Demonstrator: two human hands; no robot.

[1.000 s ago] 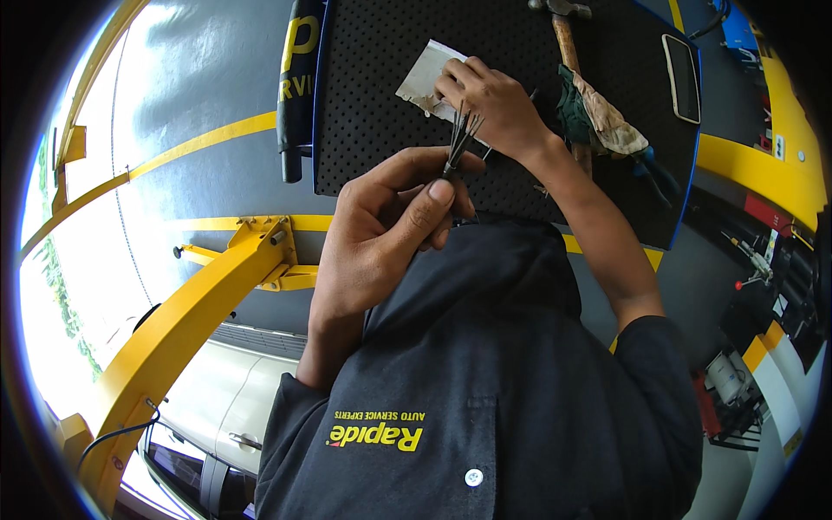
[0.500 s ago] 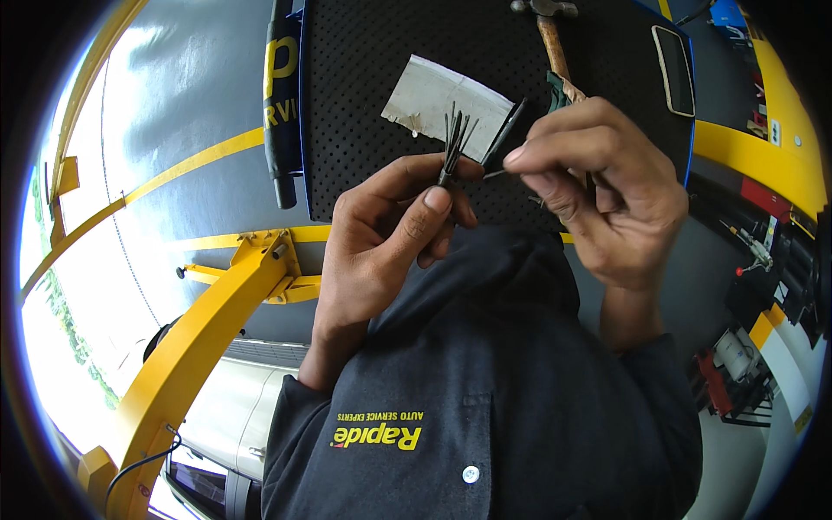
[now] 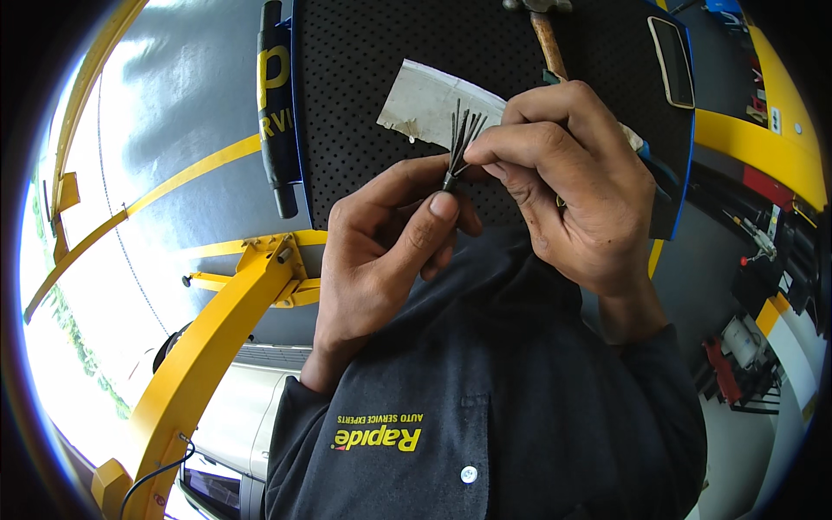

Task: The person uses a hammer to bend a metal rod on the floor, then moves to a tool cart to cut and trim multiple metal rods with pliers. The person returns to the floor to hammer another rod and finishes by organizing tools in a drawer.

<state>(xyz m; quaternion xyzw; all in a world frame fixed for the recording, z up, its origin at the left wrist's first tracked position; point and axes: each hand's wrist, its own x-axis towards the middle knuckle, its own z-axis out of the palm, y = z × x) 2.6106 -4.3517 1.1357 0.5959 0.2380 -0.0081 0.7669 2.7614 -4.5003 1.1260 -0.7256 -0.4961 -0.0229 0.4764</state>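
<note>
My left hand (image 3: 377,260) pinches the base of a bundle of thin dark wire-like strands (image 3: 460,139) between thumb and fingers. The strands fan out upward from a narrow dark collar near the thumb tip. Close against their right side, my right hand (image 3: 585,191) has thumb and forefinger pressed together on a strand; its tip hides part of the bundle. Behind the hands, a worn pale piece of card (image 3: 414,106) lies on the black perforated worktop (image 3: 347,61). A blue-handled tool (image 3: 660,173) shows only partly past my right hand.
A wooden-handled hammer (image 3: 546,39) lies at the far side of the worktop, and a phone (image 3: 671,61) is near its right edge. A yellow lift arm (image 3: 208,334) stands at left, with a light-coloured vehicle (image 3: 247,403) behind it. Yellow equipment (image 3: 763,160) is at right.
My right hand has moved left, from beside the bundle to its strands, and its fingertips now meet them. My left hand keeps its hold. The view has shifted slightly.
</note>
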